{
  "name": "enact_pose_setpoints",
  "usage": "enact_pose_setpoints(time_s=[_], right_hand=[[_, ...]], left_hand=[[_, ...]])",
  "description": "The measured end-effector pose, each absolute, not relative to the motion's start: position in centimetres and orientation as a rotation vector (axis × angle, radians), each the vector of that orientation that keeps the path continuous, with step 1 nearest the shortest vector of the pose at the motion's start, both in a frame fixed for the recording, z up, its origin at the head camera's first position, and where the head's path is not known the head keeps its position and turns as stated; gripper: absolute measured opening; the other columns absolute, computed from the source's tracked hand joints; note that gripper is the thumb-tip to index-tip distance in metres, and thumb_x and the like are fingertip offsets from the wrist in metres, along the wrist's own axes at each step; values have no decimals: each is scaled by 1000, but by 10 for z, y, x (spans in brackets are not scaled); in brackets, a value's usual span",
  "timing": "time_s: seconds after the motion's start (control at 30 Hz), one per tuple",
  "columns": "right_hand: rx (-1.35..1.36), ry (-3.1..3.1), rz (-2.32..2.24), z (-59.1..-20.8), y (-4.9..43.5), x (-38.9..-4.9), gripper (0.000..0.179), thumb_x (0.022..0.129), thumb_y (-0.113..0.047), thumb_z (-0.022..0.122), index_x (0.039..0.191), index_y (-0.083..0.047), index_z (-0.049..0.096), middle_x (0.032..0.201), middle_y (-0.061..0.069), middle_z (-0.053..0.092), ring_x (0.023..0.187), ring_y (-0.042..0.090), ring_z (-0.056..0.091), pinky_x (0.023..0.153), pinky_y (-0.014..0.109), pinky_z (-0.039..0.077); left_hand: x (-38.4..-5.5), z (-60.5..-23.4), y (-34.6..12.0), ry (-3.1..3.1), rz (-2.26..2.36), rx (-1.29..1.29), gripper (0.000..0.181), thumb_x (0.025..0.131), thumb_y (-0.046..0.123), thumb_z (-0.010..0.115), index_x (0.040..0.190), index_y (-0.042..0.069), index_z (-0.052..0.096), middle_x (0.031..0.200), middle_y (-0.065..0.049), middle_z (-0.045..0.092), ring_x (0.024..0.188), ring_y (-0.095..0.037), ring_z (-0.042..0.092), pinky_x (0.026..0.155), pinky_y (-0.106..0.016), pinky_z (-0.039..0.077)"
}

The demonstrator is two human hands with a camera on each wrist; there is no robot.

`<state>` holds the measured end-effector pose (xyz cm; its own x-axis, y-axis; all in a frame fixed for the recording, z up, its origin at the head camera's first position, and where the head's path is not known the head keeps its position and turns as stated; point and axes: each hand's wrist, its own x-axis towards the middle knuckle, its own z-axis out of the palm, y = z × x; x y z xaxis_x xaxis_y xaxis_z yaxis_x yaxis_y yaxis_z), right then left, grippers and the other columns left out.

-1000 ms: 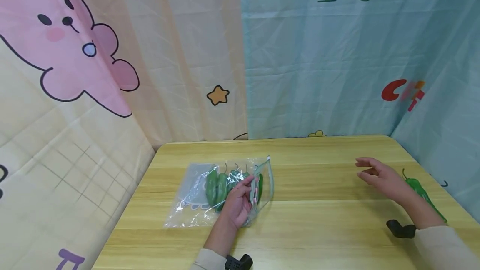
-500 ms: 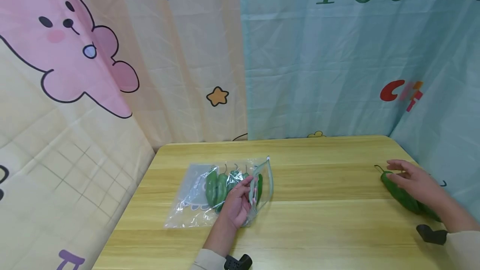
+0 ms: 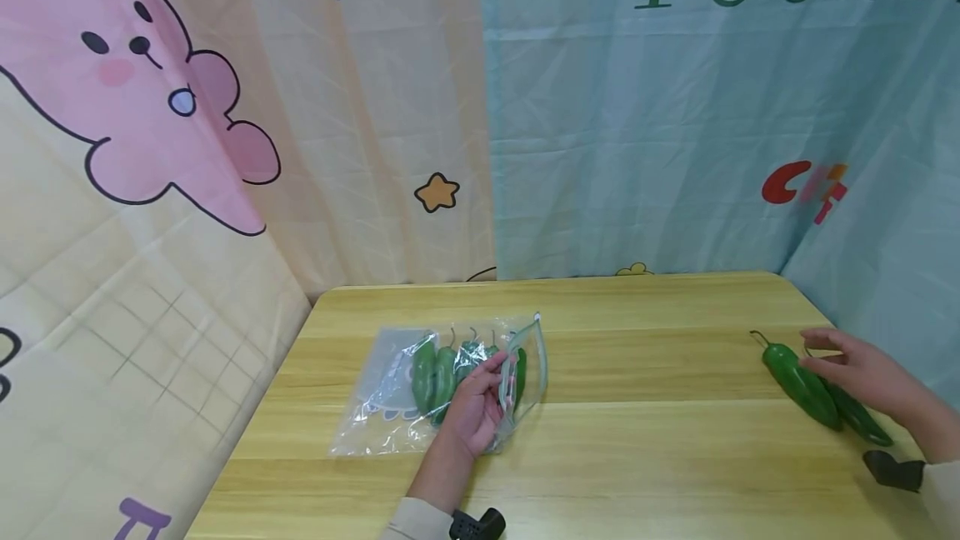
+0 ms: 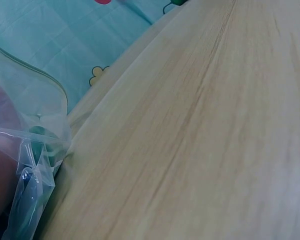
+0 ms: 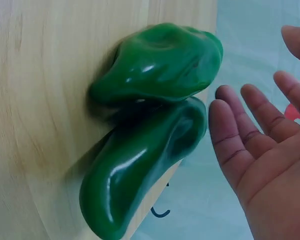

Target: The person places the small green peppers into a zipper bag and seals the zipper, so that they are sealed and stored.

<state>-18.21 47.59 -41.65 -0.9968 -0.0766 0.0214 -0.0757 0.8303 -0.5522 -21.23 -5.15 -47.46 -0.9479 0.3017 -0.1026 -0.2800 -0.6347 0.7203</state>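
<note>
While the bare left hand (image 3: 472, 415) sits at the right-facing mouth of a flat, clear plastic zip bag (image 3: 360, 433), can't tell if its fingers pinch the film or just prop it; plastic covers part of the hand. Several plump green peppers (image 3: 423, 377) inside the bag, side by side, stems to the far side. All on the pale wood-grain table (image 3: 637, 457).

Well right of the bag, by the table's right edge, two loose ones. Right glossy green long pepper (image 3: 864, 423): tip to near right, far end partly behind the hand. Left glossy green long pepper (image 3: 801, 386): nearly parallel, seemingly touching it, curved stem to far left.

Bare right hand (image 3: 862, 365) is much the nearer: fingers spread, thumb apart, nothing held. Right wrist view: no clear contact, closest fingertip just beside one pepper. So the pair lies left and near of the grip, long axes slanting the way the hand points, only steeper.

Farthest back, pale blue printed fabric curtain (image 3: 630, 132)
</note>
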Motion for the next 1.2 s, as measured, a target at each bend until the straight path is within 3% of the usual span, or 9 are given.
enact_pose_setpoints(time_s=[0.27,0.43,0.6,0.73,0.87,0.93,1.03,1.13,1.2], right_hand=[[-146,2921,-881,-421,476,-184,67,104,-28,52,139,23,27,136,47,31,117,65,40,80,53,53],[-189,2934,-849,-421,477,-184,63,103,-24,54,139,21,31,136,46,35,115,62,45,72,29,53],[-209,2925,-859,-422,477,-184,62,102,-23,55,139,21,32,135,46,37,113,59,49,70,25,51],[-218,2916,-880,-426,477,-185,61,101,-23,57,138,20,34,133,45,41,103,19,63,69,23,51],[-235,2906,-903,-429,474,-186,60,101,-22,58,137,20,36,132,46,42,88,-15,48,68,23,52],[-238,2909,-900,-429,472,-186,59,100,-22,59,136,20,37,131,45,43,90,-9,53,68,23,52],[-248,2907,-895,-429,469,-187,55,100,-20,59,133,21,40,129,44,45,98,21,64,68,25,52],[-246,2896,-891,-429,466,-187,51,100,-18,59,130,20,43,126,41,48,103,46,60,68,26,52],[-244,2886,-894,-430,464,-187,49,100,-17,59,130,19,44,125,40,49,105,50,59,68,27,52]], left_hand=[[-212,-474,-50,1126,2580,41,40,94,-2,44,133,3,53,116,-1,67,82,-6,64,63,-16,53],[-212,-473,-50,1122,2587,34,41,94,-2,43,135,2,52,116,-1,67,83,-6,64,66,-17,53],[-212,-473,-51,1131,2580,40,42,95,-2,43,136,1,51,117,0,66,84,-6,64,66,-16,53],[-212,-473,-51,1139,2574,28,42,95,-2,43,135,2,51,116,0,66,83,-6,64,64,-16,53],[-212,-473,-51,1137,2573,13,41,95,-2,42,134,3,52,116,0,66,82,-6,63,63,-16,52],[-212,-473,-51,1135,2573,11,41,95,-2,42,134,3,53,116,0,67,82,-6,63,62,-16,52],[-212,-473,-51,1136,2574,19,40,94,-2,42,133,3,53,116,0,67,82,-6,63,62,-16,52],[-212,-473,-51,1135,2576,31,39,95,-2,42,132,3,53,115,0,67,82,-6,63,61,-16,52],[-212,-473,-51,1132,2577,39,39,95,-2,41,132,3,53,115,0,67,81,-6,63,61,-15,52]])
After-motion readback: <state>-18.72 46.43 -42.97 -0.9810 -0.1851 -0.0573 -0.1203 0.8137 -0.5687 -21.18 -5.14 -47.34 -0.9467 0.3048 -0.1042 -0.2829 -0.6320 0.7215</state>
